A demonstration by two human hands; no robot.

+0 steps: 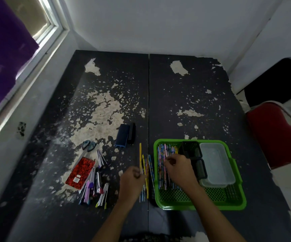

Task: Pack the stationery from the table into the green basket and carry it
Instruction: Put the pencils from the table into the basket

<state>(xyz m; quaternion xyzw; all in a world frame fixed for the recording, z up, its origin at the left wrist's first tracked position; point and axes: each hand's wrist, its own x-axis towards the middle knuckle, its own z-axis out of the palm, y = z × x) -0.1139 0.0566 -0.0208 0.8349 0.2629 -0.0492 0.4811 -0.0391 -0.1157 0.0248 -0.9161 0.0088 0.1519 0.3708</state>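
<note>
- L hand (132,177): fingers curled, pinching thin coloured pencils (145,173) lying loose on worn black peeling-paint surface (185,95).
- R hand (178,167): over green plastic mesh basket (235,205), fingers bent together at patterned pencil bundle (161,165) inside; can't tell if gripping.
- Basket just R of L fingers; also holds black mesh pen cups (192,149) & clear plastic lidded box (216,163), R of R fingers.
- L of L fingers: pens/markers pile (96,186), red patterned notebook (81,172), grey-handled scissors (88,147).
- Beyond L fingers: dark blue rectangular eraser block (123,135).
</note>
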